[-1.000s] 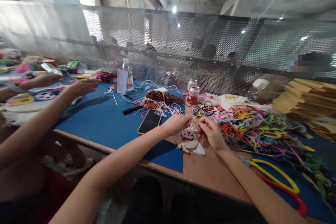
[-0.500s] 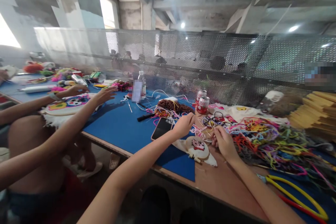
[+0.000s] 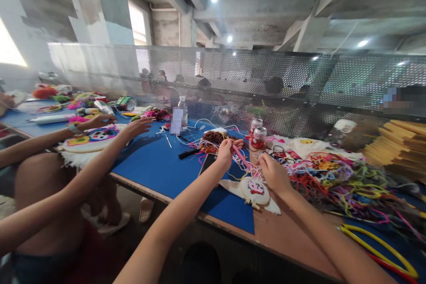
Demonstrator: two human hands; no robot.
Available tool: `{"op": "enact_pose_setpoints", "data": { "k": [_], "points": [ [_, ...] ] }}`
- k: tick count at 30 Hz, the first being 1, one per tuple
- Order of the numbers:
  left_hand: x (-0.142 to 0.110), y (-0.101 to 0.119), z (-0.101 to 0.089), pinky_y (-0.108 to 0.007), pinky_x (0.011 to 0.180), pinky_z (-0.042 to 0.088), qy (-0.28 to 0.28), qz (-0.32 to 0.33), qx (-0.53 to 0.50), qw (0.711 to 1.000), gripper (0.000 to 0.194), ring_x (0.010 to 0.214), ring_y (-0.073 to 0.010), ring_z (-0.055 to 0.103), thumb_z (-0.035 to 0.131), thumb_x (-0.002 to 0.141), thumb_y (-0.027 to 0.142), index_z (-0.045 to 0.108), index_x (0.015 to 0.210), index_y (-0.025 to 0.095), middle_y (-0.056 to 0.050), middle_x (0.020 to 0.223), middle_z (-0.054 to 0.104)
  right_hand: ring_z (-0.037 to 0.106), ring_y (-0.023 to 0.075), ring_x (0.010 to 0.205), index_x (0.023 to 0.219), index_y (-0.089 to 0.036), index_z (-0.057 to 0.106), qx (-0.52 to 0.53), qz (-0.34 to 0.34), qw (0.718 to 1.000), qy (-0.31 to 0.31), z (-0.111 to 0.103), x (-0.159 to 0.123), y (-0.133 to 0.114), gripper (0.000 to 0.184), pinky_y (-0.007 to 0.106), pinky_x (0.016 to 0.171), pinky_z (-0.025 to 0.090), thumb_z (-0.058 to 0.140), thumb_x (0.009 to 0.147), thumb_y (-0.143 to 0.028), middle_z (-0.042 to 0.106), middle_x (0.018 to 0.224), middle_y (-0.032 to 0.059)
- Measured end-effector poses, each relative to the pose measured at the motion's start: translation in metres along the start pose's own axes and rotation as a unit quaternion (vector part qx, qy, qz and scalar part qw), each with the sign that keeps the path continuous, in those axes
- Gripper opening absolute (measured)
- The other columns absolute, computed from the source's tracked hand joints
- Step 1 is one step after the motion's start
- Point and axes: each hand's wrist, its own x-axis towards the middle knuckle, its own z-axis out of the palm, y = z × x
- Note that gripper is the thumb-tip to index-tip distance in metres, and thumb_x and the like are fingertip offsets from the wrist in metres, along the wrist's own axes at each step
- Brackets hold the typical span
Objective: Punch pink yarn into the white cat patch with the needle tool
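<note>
Fingers closed, my left hand [image 3: 226, 154] is raised over the table with a length of pink yarn [image 3: 241, 157] running from it down toward the right. My right hand [image 3: 273, 172] is pinched shut beside the loose yarn; what lies between its fingertips is too small to make out. Below and between both hands lies a small embroidery hoop [image 3: 255, 191] with white cloth, bearing a pink, red and black figure. A phone [image 3: 208, 162] lies partly hidden behind my left forearm. Tangled colourful yarn [image 3: 326, 177] is heaped to the right of my right hand.
Two drink cans [image 3: 258, 136] stand behind my hands, and a bottle [image 3: 182, 111] stands farther left. Yellow handles [image 3: 379, 242] lie at the right front. At left, a co-worker's hands hover over a larger embroidery piece [image 3: 95, 137]. A perforated metal screen [image 3: 226, 84] closes off the back.
My left hand has moved left and up slightly, and pink yarn now shows at its fingers. My right hand has shifted a little left and up. The view has tilted slightly.
</note>
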Motion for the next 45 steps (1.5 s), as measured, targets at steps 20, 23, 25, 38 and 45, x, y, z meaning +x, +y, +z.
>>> {"op": "enact_pose_setpoints", "data": {
  "k": [20,23,25,38,45],
  "points": [
    [-0.003,0.001,-0.001,-0.039,0.09,0.046,0.011,0.02,-0.025,0.999,0.013,0.085,-0.0169,0.065,0.058,0.08,0.018,0.046,0.075,0.015,-0.007,0.085,0.066,0.04,0.0077,0.033,0.09,-0.017,0.058,0.414,0.112,0.9,-0.08,0.046,0.001,0.007,0.036,0.021,0.032,0.03,0.058,0.07,-0.048,0.062,0.063,0.0001],
    [-0.002,0.003,-0.002,-0.038,0.089,0.047,0.025,0.018,-0.019,0.999,0.011,0.084,-0.017,0.066,0.056,0.08,0.017,0.047,0.076,0.015,-0.006,0.082,0.066,0.04,0.009,0.033,0.088,-0.018,0.059,0.401,0.107,0.906,-0.078,0.048,0.001,0.009,0.035,0.022,0.032,0.03,0.059,0.068,-0.047,0.062,0.061,0.0005],
    [-0.001,0.004,-0.003,-0.038,0.087,0.048,0.036,0.019,-0.017,0.999,0.009,0.083,-0.0169,0.066,0.056,0.08,0.016,0.048,0.076,0.015,-0.005,0.079,0.066,0.04,0.0096,0.033,0.087,-0.018,0.061,0.384,0.102,0.915,-0.072,0.047,0.001,0.009,0.035,0.023,0.033,0.03,0.059,0.068,-0.047,0.063,0.061,0.0012],
    [0.003,0.006,-0.005,-0.034,0.082,0.05,0.064,0.021,0.007,0.998,0.007,0.071,-0.0143,0.067,0.048,0.083,0.009,0.051,0.087,0.013,-0.004,0.068,0.065,0.058,0.0197,0.054,0.089,-0.021,0.067,0.093,0.006,0.995,-0.043,0.042,-0.003,0.004,0.031,0.029,0.051,0.038,0.045,0.082,-0.042,0.066,0.065,0.0036],
    [0.003,0.008,-0.007,-0.035,0.081,0.05,0.058,0.017,0.004,0.998,0.006,0.072,-0.0152,0.067,0.048,0.082,0.009,0.049,0.084,0.015,-0.003,0.068,0.065,0.058,0.0185,0.055,0.085,-0.021,0.065,0.061,0.003,0.997,-0.037,0.041,-0.004,0.002,0.028,0.026,0.051,0.036,0.043,0.082,-0.038,0.066,0.066,0.0032]
  ]
}}
